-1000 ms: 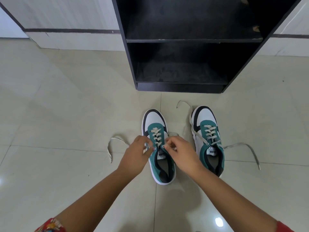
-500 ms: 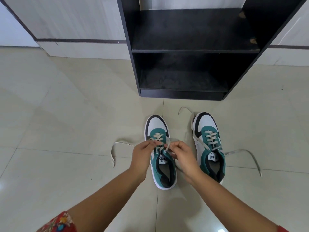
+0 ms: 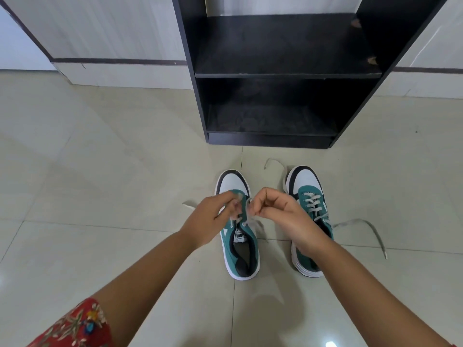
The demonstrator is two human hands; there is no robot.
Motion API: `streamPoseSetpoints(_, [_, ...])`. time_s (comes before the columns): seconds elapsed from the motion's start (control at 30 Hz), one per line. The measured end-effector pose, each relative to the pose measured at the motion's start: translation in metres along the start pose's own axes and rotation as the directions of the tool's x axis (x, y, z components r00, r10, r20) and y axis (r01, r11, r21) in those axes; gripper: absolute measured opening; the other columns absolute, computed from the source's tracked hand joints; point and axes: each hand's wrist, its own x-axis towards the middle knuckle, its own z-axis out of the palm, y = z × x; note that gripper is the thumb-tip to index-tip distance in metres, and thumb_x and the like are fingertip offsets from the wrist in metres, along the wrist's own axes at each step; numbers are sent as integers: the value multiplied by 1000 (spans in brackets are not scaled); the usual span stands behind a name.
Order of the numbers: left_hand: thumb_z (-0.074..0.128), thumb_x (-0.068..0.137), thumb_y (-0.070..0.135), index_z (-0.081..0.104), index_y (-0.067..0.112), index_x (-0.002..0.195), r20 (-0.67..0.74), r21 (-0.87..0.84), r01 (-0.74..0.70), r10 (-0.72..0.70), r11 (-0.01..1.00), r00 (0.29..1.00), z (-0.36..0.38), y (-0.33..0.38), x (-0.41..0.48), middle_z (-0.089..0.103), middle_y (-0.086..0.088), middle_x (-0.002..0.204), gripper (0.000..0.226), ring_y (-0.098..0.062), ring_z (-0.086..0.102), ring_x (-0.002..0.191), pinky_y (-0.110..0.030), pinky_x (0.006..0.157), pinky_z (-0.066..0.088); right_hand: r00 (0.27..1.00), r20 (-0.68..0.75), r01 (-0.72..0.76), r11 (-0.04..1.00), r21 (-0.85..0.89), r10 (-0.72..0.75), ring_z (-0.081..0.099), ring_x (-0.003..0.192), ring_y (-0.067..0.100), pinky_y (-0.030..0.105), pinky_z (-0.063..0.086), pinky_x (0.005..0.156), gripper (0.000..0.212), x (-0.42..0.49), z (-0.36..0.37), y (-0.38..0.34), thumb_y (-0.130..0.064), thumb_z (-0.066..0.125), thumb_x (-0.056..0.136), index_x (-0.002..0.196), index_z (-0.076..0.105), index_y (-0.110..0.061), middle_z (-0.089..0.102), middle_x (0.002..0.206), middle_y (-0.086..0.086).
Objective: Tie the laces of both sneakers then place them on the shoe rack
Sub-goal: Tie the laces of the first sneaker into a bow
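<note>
Both sneakers are teal with white toe panels edged in black and white soles: the left sneaker [image 3: 240, 249] has a dark inner lining and a white tongue label with black lettering, and the right sneaker [image 3: 306, 194] carries pale grey laces [image 3: 360, 224] crossing its teal throat. The shoe rack [image 3: 283, 71] is black throughout, with a few small brownish chips along its right side. The floor [image 3: 100, 171] is glossy pale beige tile with thin darker grout lines. A sleeve [image 3: 77, 326] is red with a multicoloured floral print
</note>
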Motion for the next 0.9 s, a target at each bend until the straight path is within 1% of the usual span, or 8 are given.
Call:
streamPoseSetpoints(0.1, [34, 100, 20, 53, 7, 87, -111, -363, 151, -204, 919, 973, 6, 8, -2, 70, 8, 82, 27, -20, 65, 86, -32, 85, 49, 995, -94, -41, 984, -173, 25, 61, 72, 12, 33, 52, 77, 25, 1, -5, 1, 6, 48, 87, 80, 66, -9, 66, 74, -4])
streamPoseSetpoints(0.17, [32, 101, 17, 51, -3, 91, -129, -440, 149, -227, 886, 965, 9, 14, -4, 72, 1, 102, 29, -14, 65, 102, -27, 95, 46, 982, -186, -78, 946, -314, 19, 59, 66, 9, 40, 51, 74, 30, 3, -5, 10, 0, 47, 89, 78, 67, -19, 67, 76, -6])
streamPoseSetpoints(0.23, [31, 101, 16, 52, -3, 93, -82, -419, 117, -165, 901, 983, 10, 18, -7, 68, 11, 113, 29, -3, 60, 109, -15, 94, 43, 998, -53, -64, 880, -471, 44, 60, 68, 7, 37, 51, 75, 35, 7, 1, 12, -2, 44, 88, 72, 63, -26, 67, 78, -9])
streamPoseSetpoints(0.33, [29, 101, 30, 46, 17, 84, -9, -252, 86, -91, 964, 996, 4, 18, -9, 60, 17, 72, 27, -2, 55, 69, -20, 69, 44, 980, 184, 35, 853, -520, 72, 64, 88, 16, 42, 50, 89, 42, 14, 14, 9, 2, 40, 82, 65, 58, -32, 67, 82, -9])
streamPoseSetpoints(0.47, [22, 92, 47, 38, 25, 80, -16, 113, -15, 17, 993, 1000, -7, 3, -10, 49, 6, 65, 30, -13, 45, 59, -27, 58, 41, 990, 137, 59, 797, -602, 30, 57, 70, 8, 37, 50, 74, 34, 13, 13, 7, -2, 44, 84, 73, 67, -25, 67, 81, -7])
streamPoseSetpoints(0.6, [28, 96, 38, 53, 14, 88, -53, -57, 17, -20, 998, 998, 0, 2, -14, 56, 11, 72, 36, -10, 50, 65, -26, 64, 44, 996, 88, 89, 566, -820, -30, 56, 98, 16, 35, 47, 88, 30, 11, 9, 15, -8, 45, 87, 87, 72, -21, 68, 100, -4])
streamPoseSetpoints(0.77, [34, 92, 42, 56, 6, 81, 68, -183, 100, -89, 978, 994, 7, -2, -13, 54, -8, 75, 43, -22, 49, 74, -29, 72, 41, 996, 60, 86, 602, -794, -64, 58, 94, 18, 34, 48, 84, 25, 12, 10, 22, -11, 43, 91, 92, 67, -17, 67, 99, 2])
streamPoseSetpoints(0.9, [31, 95, 39, 50, 7, 78, -87, -178, 65, -82, 982, 993, 5, 6, -7, 44, -2, 76, 41, -15, 45, 74, -18, 71, 38, 997, 56, 79, 521, -850, -59, 53, 97, 19, 29, 42, 81, 26, 12, 6, 23, -12, 43, 90, 101, 66, -16, 63, 102, 3])
